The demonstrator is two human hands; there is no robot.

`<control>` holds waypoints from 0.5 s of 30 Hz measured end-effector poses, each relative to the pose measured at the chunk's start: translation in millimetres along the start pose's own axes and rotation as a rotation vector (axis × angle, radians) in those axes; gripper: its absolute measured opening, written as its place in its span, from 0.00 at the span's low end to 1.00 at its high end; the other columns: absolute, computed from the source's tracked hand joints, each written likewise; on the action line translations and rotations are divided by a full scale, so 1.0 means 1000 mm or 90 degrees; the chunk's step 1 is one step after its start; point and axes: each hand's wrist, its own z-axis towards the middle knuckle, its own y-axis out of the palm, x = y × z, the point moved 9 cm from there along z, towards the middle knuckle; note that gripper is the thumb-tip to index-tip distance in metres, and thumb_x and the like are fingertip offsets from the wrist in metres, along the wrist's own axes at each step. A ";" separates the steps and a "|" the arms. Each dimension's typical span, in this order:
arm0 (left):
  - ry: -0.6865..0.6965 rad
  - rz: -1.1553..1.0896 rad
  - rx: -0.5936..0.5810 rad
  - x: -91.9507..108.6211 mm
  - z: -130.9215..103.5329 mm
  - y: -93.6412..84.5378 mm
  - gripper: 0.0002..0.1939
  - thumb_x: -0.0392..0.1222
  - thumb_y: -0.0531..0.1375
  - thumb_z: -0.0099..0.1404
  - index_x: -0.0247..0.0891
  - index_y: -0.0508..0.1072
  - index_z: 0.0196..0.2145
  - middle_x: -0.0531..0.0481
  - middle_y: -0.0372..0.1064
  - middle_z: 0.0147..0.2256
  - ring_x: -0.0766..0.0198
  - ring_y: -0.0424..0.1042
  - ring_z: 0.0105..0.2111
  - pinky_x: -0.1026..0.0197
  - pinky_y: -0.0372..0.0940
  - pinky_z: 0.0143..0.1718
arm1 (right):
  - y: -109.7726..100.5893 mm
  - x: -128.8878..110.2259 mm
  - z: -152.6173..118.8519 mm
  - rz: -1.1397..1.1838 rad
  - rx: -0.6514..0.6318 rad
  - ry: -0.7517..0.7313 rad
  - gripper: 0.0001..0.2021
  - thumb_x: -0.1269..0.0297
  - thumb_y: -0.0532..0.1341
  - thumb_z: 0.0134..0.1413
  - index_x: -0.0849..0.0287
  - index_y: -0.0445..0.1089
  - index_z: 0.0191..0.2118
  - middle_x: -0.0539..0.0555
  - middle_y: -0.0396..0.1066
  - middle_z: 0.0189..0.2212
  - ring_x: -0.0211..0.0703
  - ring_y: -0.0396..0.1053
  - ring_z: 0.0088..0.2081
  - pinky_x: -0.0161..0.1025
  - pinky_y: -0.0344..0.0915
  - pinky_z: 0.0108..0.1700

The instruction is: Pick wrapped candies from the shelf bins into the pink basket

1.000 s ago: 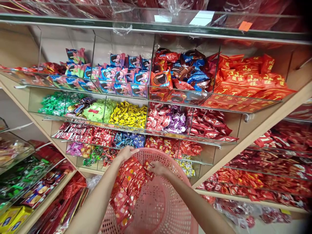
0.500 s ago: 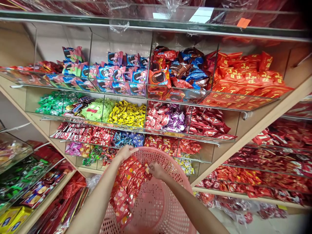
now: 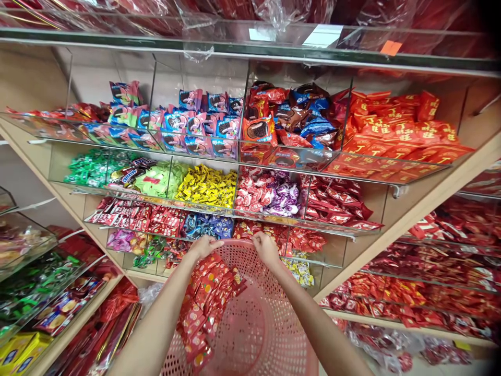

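Observation:
A round pink plastic basket (image 3: 287, 339) with perforated walls is tilted so that its inside faces me. Its far rim is gripped by my left hand (image 3: 203, 247), fingers closed over the edge. A little to the right, my right hand (image 3: 266, 249) is closed on the same rim. Red candy packets (image 3: 207, 297) with round orange prints lie heaped against the basket's left wall, below my left hand. The right side of the basket's inside shows bare plastic.
Glass-fronted shelves rise beyond the basket, with yellow-wrapped candies (image 3: 205, 185), boxed-in blue and pink wafer packs (image 3: 176, 121) and orange-red packets (image 3: 403, 125). More shelves (image 3: 434, 261) stand right; green-wrapped sweets (image 3: 35, 282) lie left. Bagged goods (image 3: 391, 342) sit low right.
My right hand has moved up from the candy packets inside the basket to its far rim and closed there. The left hand keeps its hold. The shelves appear slightly lower in view.

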 end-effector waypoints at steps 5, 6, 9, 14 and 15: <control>0.002 -0.007 0.005 -0.003 0.002 0.001 0.29 0.71 0.51 0.48 0.38 0.63 0.18 0.58 0.53 0.16 0.70 0.53 0.19 0.66 0.45 0.23 | 0.005 0.011 0.030 -0.010 -0.022 0.053 0.05 0.66 0.57 0.49 0.58 0.68 0.26 0.51 0.68 0.23 0.36 0.63 0.26 0.31 0.51 0.27; 0.004 -0.011 0.003 -0.002 0.001 0.001 0.29 0.71 0.51 0.48 0.38 0.63 0.18 0.58 0.52 0.16 0.70 0.53 0.19 0.66 0.45 0.23 | 0.010 0.007 0.034 -0.007 -0.028 0.050 0.07 0.64 0.58 0.49 0.58 0.68 0.25 0.51 0.68 0.22 0.36 0.63 0.26 0.31 0.51 0.27; 0.002 -0.020 -0.002 0.000 -0.002 0.000 0.29 0.70 0.51 0.48 0.38 0.62 0.17 0.58 0.50 0.16 0.70 0.51 0.19 0.67 0.45 0.24 | 0.028 -0.007 0.042 -0.002 -0.042 0.061 0.09 0.58 0.60 0.46 0.58 0.68 0.22 0.52 0.69 0.22 0.38 0.64 0.26 0.32 0.51 0.27; -0.003 -0.002 -0.003 0.003 -0.005 -0.002 0.29 0.70 0.50 0.49 0.38 0.61 0.17 0.58 0.50 0.16 0.70 0.51 0.19 0.67 0.45 0.24 | 0.045 -0.016 0.045 0.016 -0.048 0.087 0.07 0.68 0.59 0.45 0.58 0.68 0.20 0.55 0.70 0.24 0.41 0.66 0.28 0.33 0.53 0.27; -0.003 -0.003 -0.004 0.003 -0.005 -0.002 0.29 0.70 0.50 0.49 0.38 0.61 0.17 0.58 0.51 0.16 0.70 0.51 0.19 0.67 0.45 0.24 | 0.046 -0.016 0.045 0.027 -0.046 0.082 0.07 0.70 0.58 0.45 0.58 0.67 0.19 0.55 0.70 0.24 0.41 0.66 0.28 0.33 0.53 0.28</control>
